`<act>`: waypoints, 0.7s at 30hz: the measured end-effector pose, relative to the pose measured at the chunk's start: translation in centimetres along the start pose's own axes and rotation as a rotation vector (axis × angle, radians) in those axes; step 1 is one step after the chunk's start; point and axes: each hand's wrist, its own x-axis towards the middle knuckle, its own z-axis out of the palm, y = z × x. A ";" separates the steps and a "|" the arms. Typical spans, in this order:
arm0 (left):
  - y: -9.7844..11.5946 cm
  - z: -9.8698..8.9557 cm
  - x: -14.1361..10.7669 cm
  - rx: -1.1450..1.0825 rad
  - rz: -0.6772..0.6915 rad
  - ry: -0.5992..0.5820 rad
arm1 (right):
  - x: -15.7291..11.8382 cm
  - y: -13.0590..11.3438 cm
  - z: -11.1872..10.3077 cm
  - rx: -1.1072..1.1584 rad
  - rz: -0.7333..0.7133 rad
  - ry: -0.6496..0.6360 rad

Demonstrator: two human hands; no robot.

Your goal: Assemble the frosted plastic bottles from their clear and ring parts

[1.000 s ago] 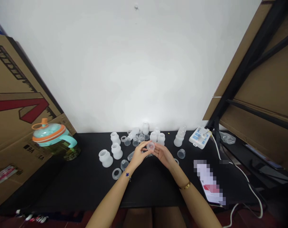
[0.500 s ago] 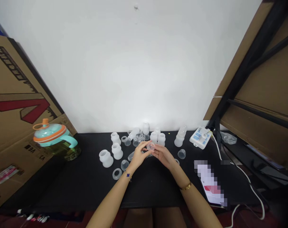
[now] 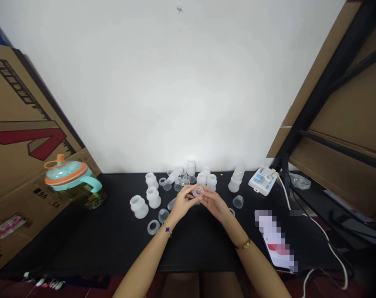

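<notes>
A small translucent ring-shaped part point(image 3: 198, 191) is held between both hands above the black table. My left hand point(image 3: 182, 203) grips its left side with bent fingers. My right hand point(image 3: 215, 203) has its fingers closed on the right side. White wide-necked bottles point(image 3: 139, 207) stand to the left, and others point(image 3: 211, 182) are just behind my hands. Clear domed caps point(image 3: 163, 215) and a loose white ring point(image 3: 153, 227) lie near my left wrist. Right of my hands are a clear cap point(image 3: 238, 201) and a bottle with a clear top point(image 3: 235, 180).
A teal and orange jug point(image 3: 70, 182) stands at the left by a cardboard box point(image 3: 17, 145). At the right are a white power strip point(image 3: 262, 180), a phone point(image 3: 277, 244), white cable point(image 3: 327, 242) and a black metal frame point(image 3: 312, 101). A white wall rises behind.
The held part has tilted slightly between my fingers, so its ring opening shows more. The whole view has shifted a little; the other objects keep their places.
</notes>
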 end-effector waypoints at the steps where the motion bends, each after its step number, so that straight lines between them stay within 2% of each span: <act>1: 0.2 0.0 0.0 -0.005 -0.003 -0.004 | 0.0 0.0 0.0 0.003 0.001 0.004; 16: 0.6 0.2 0.2 -0.129 -0.147 0.010 | 0.0 -0.1 -0.4 -0.012 0.038 0.049; 21: 0.9 0.3 0.2 -0.194 -0.174 0.052 | 0.1 0.0 -0.4 0.010 0.026 0.093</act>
